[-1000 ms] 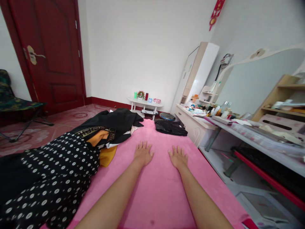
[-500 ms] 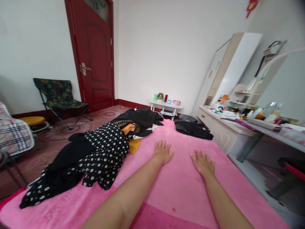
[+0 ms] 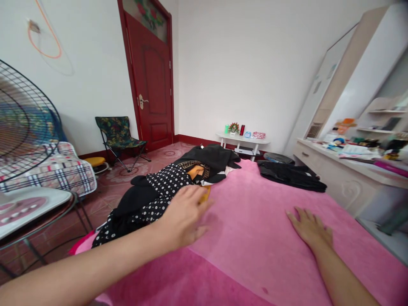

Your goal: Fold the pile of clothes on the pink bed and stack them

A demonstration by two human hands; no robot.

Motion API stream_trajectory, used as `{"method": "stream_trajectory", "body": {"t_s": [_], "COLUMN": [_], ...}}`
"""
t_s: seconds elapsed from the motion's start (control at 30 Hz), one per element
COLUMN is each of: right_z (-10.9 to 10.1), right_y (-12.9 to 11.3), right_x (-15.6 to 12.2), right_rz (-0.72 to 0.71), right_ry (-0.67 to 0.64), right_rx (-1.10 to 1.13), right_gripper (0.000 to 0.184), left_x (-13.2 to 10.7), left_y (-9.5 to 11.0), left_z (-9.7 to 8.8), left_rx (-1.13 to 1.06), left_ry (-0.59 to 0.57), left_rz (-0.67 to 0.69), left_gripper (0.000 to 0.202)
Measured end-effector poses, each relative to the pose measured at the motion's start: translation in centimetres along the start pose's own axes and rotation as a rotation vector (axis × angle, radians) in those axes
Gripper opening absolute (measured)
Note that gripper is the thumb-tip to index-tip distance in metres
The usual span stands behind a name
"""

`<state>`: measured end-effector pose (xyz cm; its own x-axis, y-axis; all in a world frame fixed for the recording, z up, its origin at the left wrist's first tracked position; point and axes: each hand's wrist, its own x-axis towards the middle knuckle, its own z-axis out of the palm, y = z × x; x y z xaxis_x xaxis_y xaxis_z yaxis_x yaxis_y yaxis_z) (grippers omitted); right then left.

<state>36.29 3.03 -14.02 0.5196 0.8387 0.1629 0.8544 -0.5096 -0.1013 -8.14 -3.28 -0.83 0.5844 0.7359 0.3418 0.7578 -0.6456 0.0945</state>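
Note:
My left hand is raised a little above the bed, fingers apart and holding nothing, beside a heap of clothes. In that heap lie a black garment with white dots, a black garment with a gold-patterned band, and a bit of yellow cloth partly behind my fingers. My right hand rests flat on the pink bedspread with its fingers spread. Farther up the bed, a folded black garment lies near the right edge.
A fan and a round-topped stand are at the left. Beyond them are a camouflage folding chair and a red door. A white low table stands past the bed's end, and a cluttered dresser lines the right side.
My left hand has lifted off the bedspread and moved left toward the clothes. My right hand stays flat on the bed. The view has turned left, bringing the fan in.

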Motion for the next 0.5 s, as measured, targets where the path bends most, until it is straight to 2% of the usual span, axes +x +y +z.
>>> {"method": "stream_trajectory", "body": {"t_s": [0.07,0.13,0.23,0.33,0.4,0.5], "right_z": [0.0,-0.2,-0.5,-0.7,-0.8,-1.2], "right_y": [-0.1,-0.4,-0.7,-1.0,-1.1,-1.4], "right_x": [0.0,-0.1,-0.2,-0.5,-0.7,-1.1], "right_rz": [-0.003,0.003,0.013,-0.005,-0.013,-0.01], "right_ry": [0.016,0.012,-0.004,0.011,0.032,0.05], "right_rx": [-0.006,-0.016,-0.031,-0.043,-0.045,-0.039], "right_gripper": [0.072,0.071,0.07,0.068,0.066,0.062], "left_x": [-2.0,-3.7,-5.2,-5.2,-4.3,-1.6], "left_y": [-1.7,-2.7,-3.1,-3.8,-4.8,-6.2], "left_z": [-0.3,0.7,3.0,4.1,3.6,0.6], "left_rx": [0.143,0.227,0.31,0.348,0.278,0.022], "left_ry": [0.068,0.091,0.07,0.006,-0.035,0.024], "left_rz": [-0.163,-0.279,-0.328,-0.341,-0.32,-0.2], "left_gripper": [0.073,0.083,0.082,0.077,0.075,0.061]}}
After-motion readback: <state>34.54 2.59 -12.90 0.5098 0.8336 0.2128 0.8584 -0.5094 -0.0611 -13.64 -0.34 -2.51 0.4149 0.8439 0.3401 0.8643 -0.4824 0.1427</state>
